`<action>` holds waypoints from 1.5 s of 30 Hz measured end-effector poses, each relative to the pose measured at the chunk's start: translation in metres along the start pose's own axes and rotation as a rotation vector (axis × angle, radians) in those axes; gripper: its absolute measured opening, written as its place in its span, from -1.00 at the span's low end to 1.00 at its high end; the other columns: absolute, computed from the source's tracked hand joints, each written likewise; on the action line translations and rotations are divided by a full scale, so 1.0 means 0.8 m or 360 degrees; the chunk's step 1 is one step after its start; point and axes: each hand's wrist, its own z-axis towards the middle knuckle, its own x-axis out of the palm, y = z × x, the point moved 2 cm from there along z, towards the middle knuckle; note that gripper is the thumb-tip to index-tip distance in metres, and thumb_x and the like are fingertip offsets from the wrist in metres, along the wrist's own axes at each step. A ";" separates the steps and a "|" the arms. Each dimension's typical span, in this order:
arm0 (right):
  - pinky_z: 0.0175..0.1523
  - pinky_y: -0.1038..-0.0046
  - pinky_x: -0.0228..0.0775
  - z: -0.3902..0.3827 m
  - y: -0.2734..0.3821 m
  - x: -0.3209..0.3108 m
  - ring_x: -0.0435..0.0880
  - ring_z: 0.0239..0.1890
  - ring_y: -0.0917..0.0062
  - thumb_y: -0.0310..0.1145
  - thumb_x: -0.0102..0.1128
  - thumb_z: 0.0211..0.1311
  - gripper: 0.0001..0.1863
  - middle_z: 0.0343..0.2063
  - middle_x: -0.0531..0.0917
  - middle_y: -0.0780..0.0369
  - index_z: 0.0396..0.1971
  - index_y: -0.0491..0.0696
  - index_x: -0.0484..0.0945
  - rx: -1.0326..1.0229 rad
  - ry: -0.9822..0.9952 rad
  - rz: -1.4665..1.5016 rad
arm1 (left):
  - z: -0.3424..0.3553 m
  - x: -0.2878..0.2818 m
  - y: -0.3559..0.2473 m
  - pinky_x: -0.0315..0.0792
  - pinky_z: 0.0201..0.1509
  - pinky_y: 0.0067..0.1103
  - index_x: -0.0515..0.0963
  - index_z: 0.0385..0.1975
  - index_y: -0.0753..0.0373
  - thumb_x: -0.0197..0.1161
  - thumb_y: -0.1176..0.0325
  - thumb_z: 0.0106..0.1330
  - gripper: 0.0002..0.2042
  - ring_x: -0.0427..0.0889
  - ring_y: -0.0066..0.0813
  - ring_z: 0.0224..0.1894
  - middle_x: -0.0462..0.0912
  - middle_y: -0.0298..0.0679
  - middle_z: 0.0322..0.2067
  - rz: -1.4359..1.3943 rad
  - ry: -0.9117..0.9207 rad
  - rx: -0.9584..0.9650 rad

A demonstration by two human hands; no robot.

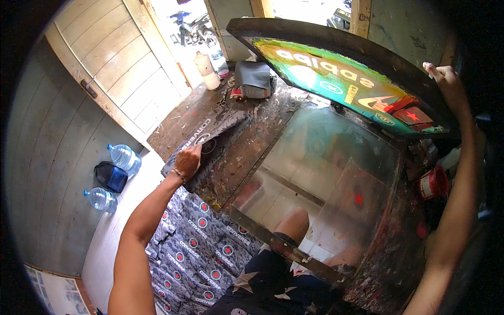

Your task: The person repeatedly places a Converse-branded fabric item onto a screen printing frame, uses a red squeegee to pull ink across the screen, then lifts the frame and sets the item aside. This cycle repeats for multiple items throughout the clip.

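Observation:
My left hand (pixel 187 163) pinches the edge of a grey camouflage printed sheet (pixel 227 123), which bends up over the worktable's left side. High on the right, my right hand (pixel 449 86) grips the dark rim of a screen-printing frame (pixel 336 32). The frame stands tilted up at the table's far side, its green and yellow mesh showing letters and shapes. Below it lies a glass plate (pixel 323 142) with a small red star (pixel 358 199) and reflections on it. Several similar printed sheets (pixel 202 247), with red stars in white rings, lie spread at the lower left.
On the stained worktable (pixel 252 147) stand a pale plastic bottle (pixel 206 71) and a grey folded bundle (pixel 254 79), with scissors (pixel 223 98) alongside. A red tub (pixel 434 182) sits at right. Two water bottles (pixel 126 158) flank a blue-black bag (pixel 110 177) by the left wall.

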 end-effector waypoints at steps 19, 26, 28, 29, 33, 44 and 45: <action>-0.38 0.30 0.32 -0.016 0.026 0.002 0.43 -0.65 0.49 0.17 0.16 0.36 -0.29 -0.79 0.40 0.21 -0.69 -0.24 0.49 0.0005 -0.0035 -0.0089 | 0.056 -0.011 0.105 0.66 -0.08 -0.19 0.50 0.03 0.29 0.13 0.20 0.45 -0.68 0.77 0.02 -0.15 0.72 0.06 -0.09 0.0207 0.0205 -0.0443; -0.41 0.34 0.28 -0.006 0.014 0.006 0.36 -0.65 0.56 0.19 0.15 0.36 -0.29 -0.78 0.34 0.26 -0.72 -0.20 0.41 -0.0041 -0.0037 -0.0044 | 0.045 0.025 0.043 0.65 -0.41 -0.32 0.53 -0.35 0.30 -0.05 -0.36 0.42 -0.31 0.77 -0.11 -0.46 0.71 -0.08 -0.50 0.0179 0.0300 0.0153; -0.40 0.34 0.27 -0.007 0.015 0.006 0.36 -0.64 0.56 0.19 0.14 0.36 -0.28 -0.77 0.35 0.26 -0.71 -0.20 0.41 -0.0019 -0.0016 -0.0035 | 0.041 0.032 0.029 0.63 -0.42 -0.31 0.51 -0.38 0.31 0.03 -0.38 0.37 -0.31 0.76 -0.10 -0.47 0.70 -0.07 -0.52 0.0248 0.0376 0.0342; -0.40 0.34 0.27 -0.008 0.016 0.005 0.37 -0.64 0.56 0.19 0.14 0.36 -0.29 -0.76 0.36 0.26 -0.71 -0.20 0.42 -0.0009 -0.0013 -0.0040 | 0.039 0.034 0.023 0.63 -0.40 -0.30 0.51 -0.36 0.31 0.05 -0.37 0.36 -0.32 0.77 -0.09 -0.44 0.70 -0.07 -0.51 0.0164 0.0410 0.0377; -0.38 0.33 0.30 -0.013 0.023 0.000 0.39 -0.63 0.51 0.19 0.13 0.37 -0.29 -0.73 0.42 0.23 -0.67 -0.23 0.46 0.0040 0.0049 -0.0045 | 0.038 0.040 0.003 0.64 -0.27 -0.22 0.49 -0.28 0.32 0.10 0.01 0.45 -0.60 0.78 -0.04 -0.34 0.72 -0.03 -0.46 0.0128 0.0771 0.0446; 0.04 0.11 0.47 -0.014 0.045 -0.007 0.71 -0.20 0.00 0.17 0.15 0.34 -0.31 -0.34 0.69 -0.20 -0.47 -0.31 0.66 0.0166 0.0263 -0.0197 | 0.151 -0.132 0.055 0.67 -0.36 -0.28 0.55 -0.38 0.31 0.09 0.43 0.32 -0.88 0.80 -0.14 -0.40 0.72 -0.04 -0.52 0.0656 0.0571 0.0341; 0.03 0.10 0.47 -0.015 0.047 -0.008 0.71 -0.22 -0.01 0.17 0.15 0.34 -0.31 -0.35 0.68 -0.21 -0.51 -0.30 0.64 0.0146 0.0184 -0.0178 | 0.160 -0.141 0.041 0.67 -0.36 -0.29 0.55 -0.38 0.32 0.10 0.43 0.32 -0.87 0.80 -0.15 -0.41 0.71 -0.03 -0.52 0.0644 0.0537 0.0420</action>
